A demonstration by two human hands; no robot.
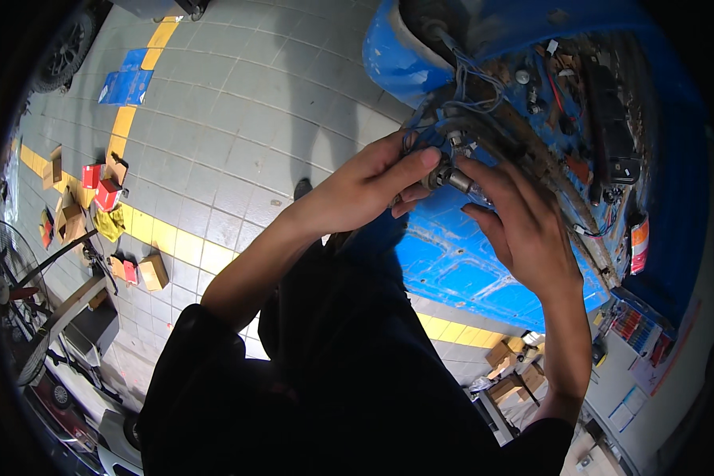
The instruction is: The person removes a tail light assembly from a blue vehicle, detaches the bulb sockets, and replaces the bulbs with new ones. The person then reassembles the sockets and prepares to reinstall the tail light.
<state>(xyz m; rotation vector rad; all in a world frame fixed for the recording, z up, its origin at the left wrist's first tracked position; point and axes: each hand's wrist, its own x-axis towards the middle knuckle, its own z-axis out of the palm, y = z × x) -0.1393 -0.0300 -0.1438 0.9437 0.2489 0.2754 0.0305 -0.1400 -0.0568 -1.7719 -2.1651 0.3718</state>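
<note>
My left hand [389, 176] is closed around a dark bulb socket [439, 170], its thumb lying along the top. Wires run from beside it up to the bluish-grey cable bundle [477, 86]. In the fingers of my right hand [523, 214] is a small light bulb [457, 180], its metal base pointing at the socket and its glass end between thumb and fingers. Base and socket are close together; whether they touch I cannot tell. Another metal-based bulb fitting [455, 139] sits just above my fingertips. Both hands are over a blue vehicle panel [468, 254].
An open, rusty-edged vehicle body [563, 190] with loose wires lies to the right. Small cardboard boxes [153, 271] and red boxes [108, 194] are on the tiled floor at left, along a yellow line [174, 242]. A blue sheet [125, 87] lies farther off.
</note>
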